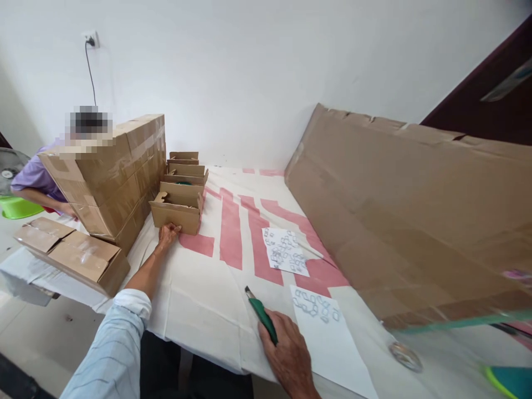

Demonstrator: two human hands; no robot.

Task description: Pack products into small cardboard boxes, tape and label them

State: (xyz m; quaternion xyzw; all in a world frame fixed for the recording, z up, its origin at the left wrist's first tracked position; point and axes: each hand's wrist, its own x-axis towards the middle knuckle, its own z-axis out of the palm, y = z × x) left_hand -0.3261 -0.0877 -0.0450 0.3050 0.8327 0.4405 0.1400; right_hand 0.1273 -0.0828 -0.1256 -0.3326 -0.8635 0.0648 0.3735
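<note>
Head view: knife (263, 318) clamped in right hand (287, 349); open box (177, 218) touched by left hand (168, 235), grip cannot be told; stacked cartons (120, 158) taped shut, boxes behind (185, 169) left open.

On the table (199, 310) before you, the boxes (176, 219) stood right of the stacked cartons (114, 183), two sheets (279, 249) lay farther right, left of the cardboard panel (399, 221), and the cutter (262, 317) in your right hand (288, 349) was left of the nearer sheet (336, 346).
</note>
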